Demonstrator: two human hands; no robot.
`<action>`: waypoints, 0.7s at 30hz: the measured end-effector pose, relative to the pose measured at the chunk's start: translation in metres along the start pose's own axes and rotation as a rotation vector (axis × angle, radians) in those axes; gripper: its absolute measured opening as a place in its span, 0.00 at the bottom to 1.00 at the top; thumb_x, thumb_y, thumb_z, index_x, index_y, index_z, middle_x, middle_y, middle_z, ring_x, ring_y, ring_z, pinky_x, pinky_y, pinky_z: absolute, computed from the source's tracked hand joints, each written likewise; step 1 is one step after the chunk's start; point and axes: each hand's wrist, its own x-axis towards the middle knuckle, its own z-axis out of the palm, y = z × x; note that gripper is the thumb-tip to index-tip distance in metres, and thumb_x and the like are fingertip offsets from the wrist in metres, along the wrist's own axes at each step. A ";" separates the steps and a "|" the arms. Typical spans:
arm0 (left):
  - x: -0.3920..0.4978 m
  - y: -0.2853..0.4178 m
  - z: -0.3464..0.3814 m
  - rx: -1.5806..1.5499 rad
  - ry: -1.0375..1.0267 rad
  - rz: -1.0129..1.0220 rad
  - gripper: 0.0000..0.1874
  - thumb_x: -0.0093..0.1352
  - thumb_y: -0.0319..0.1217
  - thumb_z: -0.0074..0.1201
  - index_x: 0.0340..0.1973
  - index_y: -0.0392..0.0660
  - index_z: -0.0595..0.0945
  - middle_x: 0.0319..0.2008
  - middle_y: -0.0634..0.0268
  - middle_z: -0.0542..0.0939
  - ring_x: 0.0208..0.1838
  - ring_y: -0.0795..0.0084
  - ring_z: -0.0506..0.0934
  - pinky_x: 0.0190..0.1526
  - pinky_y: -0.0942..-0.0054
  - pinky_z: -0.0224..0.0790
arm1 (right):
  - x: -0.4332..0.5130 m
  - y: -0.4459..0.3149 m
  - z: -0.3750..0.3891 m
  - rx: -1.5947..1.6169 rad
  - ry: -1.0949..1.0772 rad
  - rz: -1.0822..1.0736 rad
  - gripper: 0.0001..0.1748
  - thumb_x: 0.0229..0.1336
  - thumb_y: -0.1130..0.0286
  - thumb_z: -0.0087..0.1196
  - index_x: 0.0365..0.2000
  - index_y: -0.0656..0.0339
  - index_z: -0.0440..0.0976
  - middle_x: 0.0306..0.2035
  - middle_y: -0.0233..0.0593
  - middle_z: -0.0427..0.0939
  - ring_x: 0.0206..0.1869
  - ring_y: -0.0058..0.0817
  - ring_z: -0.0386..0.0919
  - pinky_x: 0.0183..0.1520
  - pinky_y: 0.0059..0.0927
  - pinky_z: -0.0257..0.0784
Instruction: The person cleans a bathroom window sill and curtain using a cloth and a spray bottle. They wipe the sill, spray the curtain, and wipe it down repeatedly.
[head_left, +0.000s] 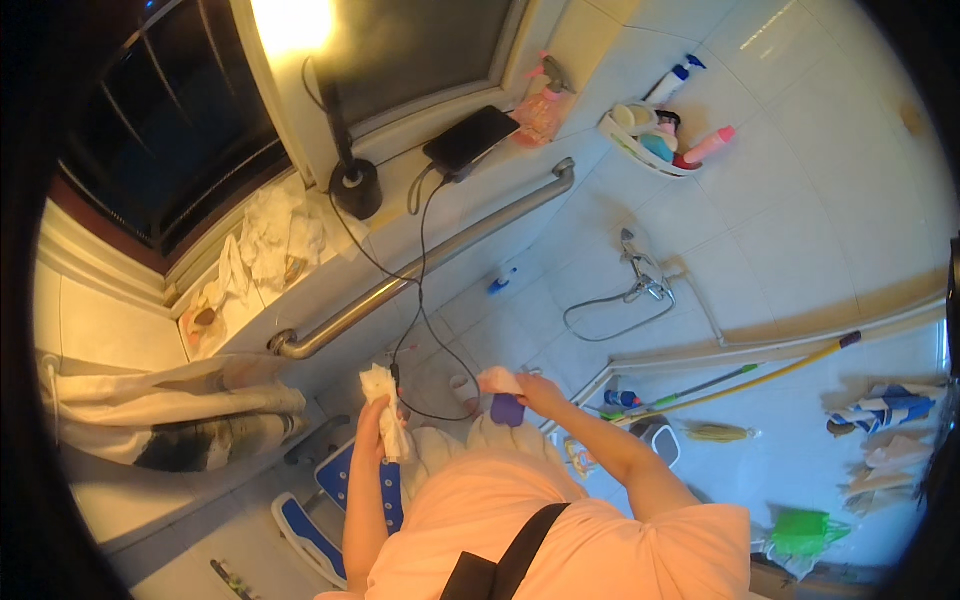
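My left hand (373, 427) is closed on a crumpled whitish cloth or paper (388, 416), which sticks up above and below the fingers. Beside it, close to the fingers, a black cable (421, 300) hangs down in a loop. My right hand (538, 394) grips a pale pink cloth-like item (501, 380) by its right end. Just below that item shows a flat purple thing (508, 410), whose kind and hold I cannot tell. Both hands are in front of my body, apart from each other.
A metal grab bar (427, 262) runs along the wall under the sill. On the sill are a black phone (472, 142), a lamp base (356, 189), a pink spray bottle (538, 116) and crumpled tissues (277, 232). A blue-and-white shower chair (311, 536) stands lower left; a shower mixer (649, 285) is right.
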 end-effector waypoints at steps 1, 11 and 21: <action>0.003 0.001 -0.005 0.080 0.045 -0.008 0.18 0.69 0.32 0.51 0.53 0.41 0.71 0.38 0.61 0.77 0.30 0.71 0.75 0.28 0.70 0.74 | -0.007 0.011 0.001 0.040 0.055 0.069 0.24 0.51 0.63 0.59 0.47 0.61 0.67 0.39 0.53 0.76 0.46 0.51 0.74 0.45 0.47 0.71; 0.037 0.005 -0.042 0.289 0.103 -0.034 0.20 0.68 0.33 0.53 0.54 0.42 0.71 0.37 0.61 0.76 0.31 0.70 0.76 0.31 0.69 0.76 | -0.046 0.086 -0.016 0.646 0.668 0.600 0.26 0.52 0.63 0.61 0.49 0.67 0.69 0.39 0.51 0.80 0.42 0.42 0.79 0.43 0.38 0.74; 0.027 -0.018 -0.035 0.290 0.072 -0.118 0.21 0.68 0.32 0.51 0.56 0.42 0.70 0.42 0.61 0.78 0.29 0.71 0.75 0.28 0.69 0.75 | -0.056 0.079 -0.019 1.842 0.953 0.601 0.26 0.53 0.65 0.60 0.51 0.65 0.68 0.47 0.42 0.78 0.45 0.35 0.80 0.44 0.36 0.77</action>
